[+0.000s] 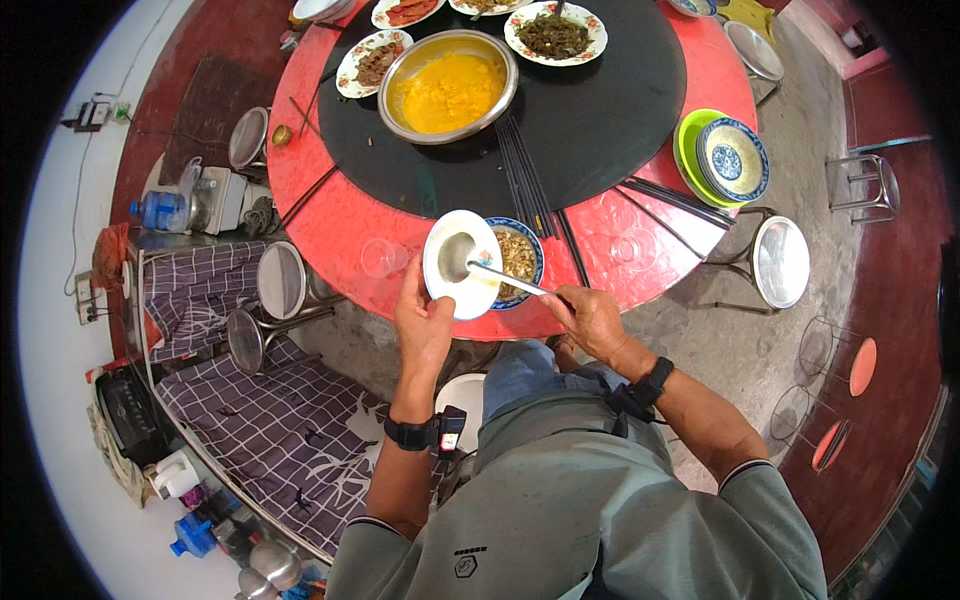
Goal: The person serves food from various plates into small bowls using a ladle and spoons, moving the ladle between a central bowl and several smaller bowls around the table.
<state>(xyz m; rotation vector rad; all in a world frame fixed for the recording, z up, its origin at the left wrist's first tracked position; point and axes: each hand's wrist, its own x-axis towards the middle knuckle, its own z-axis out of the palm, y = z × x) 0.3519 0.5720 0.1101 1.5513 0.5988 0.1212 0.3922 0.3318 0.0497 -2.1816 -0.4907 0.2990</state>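
My left hand (424, 322) grips a white bowl (474, 301) by its near left rim, above the front edge of the table. A long-handled metal ladle or spoon (514, 280) is in my right hand (592, 319), and its head rests inside the white bowl. Just behind the white bowl, partly covered by it, sits a blue-rimmed bowl (519, 255) of chopped food. Farther back, a large steel basin (448, 135) contains yellow food (454, 90). Several black chopsticks (523, 176) lie between that basin and the blue-rimmed bowl.
A black turntable (600, 142) covers the middle of the red round table (352, 217). Plates of food (556, 34) stand at the back. Stacked bowls (733, 160) are at right, near more chopsticks (679, 201). Clear cups (384, 257) stand near the front edge. Metal stools (780, 262) surround the table.
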